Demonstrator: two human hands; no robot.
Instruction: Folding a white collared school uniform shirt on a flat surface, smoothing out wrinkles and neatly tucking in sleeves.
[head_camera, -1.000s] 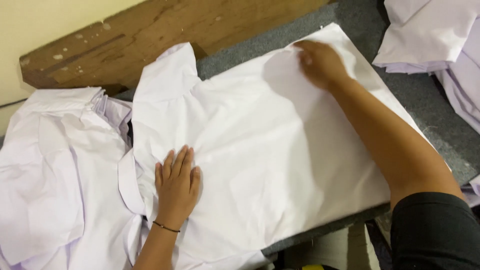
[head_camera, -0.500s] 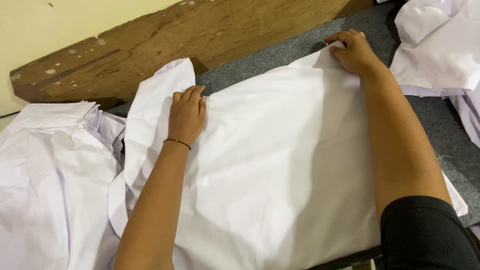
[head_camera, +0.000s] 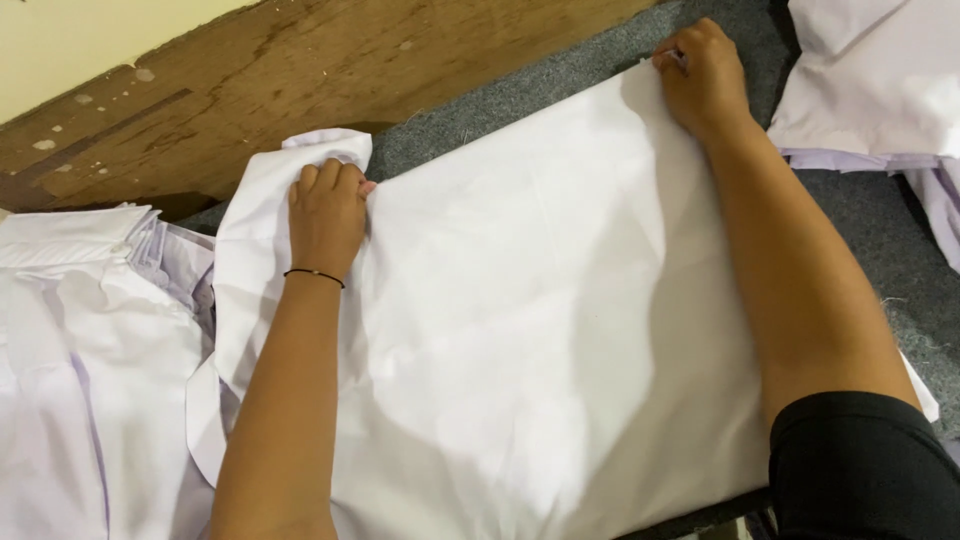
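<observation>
Shirt, large white cotton one (head_camera: 540, 330), lies flat on grey felt pad (head_camera: 540, 90); left hand (head_camera: 325, 215) bunches its far-left edge, right hand (head_camera: 705, 75) pinches far-right corner, stretching cloth taut.

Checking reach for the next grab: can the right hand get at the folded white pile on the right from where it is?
Probably yes. The right hand grips the far corner of the white shirt, and the folded pile lies just beside it on the grey mat; nothing lies between them.
</observation>
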